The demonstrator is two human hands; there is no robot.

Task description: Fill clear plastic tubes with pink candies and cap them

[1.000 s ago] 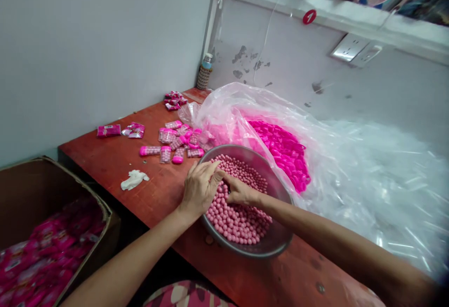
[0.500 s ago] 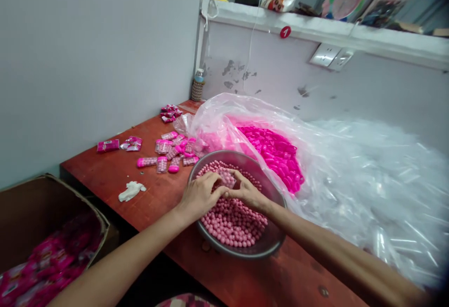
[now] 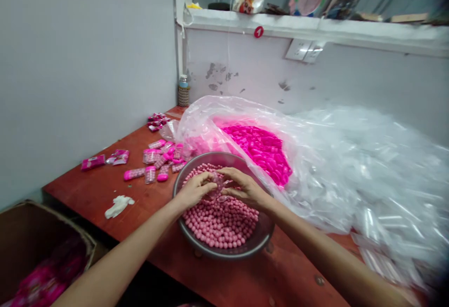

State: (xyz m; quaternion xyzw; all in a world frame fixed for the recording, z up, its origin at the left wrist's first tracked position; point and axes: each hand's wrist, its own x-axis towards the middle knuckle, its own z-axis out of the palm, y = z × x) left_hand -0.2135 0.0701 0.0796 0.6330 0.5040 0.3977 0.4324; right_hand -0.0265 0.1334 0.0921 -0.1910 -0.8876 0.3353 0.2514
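A small clear plastic bottle [image 3: 218, 188] is between my two hands, over a grey bowl [image 3: 180, 232] of round pink balls [image 3: 219, 225]. My left hand [image 3: 196, 190] pinches its left side between thumb and fingers. On the other side my right hand [image 3: 247, 189] curves its fingers and thumb around the bottle. Pink shows through the clear plastic, but the fingers partly hide it. Left of the bowl lie several filled bottles with pink caps [image 3: 151, 156]. Behind it, a large clear bag holds loose bright pink caps [image 3: 261, 148].
Clear plastic bags [image 3: 351, 176] of clear pieces cover the table's right side. Pink packets [image 3: 93, 162] and a crumpled white tissue [image 3: 119, 206] lie at the left of the red table [image 3: 140, 230]. A cardboard box [image 3: 21, 223] with pink packets stands lower left.
The view has swung right, so the scene sits further left. My right fingers are spread wider about the bottle, and both hands remain over the bowl.
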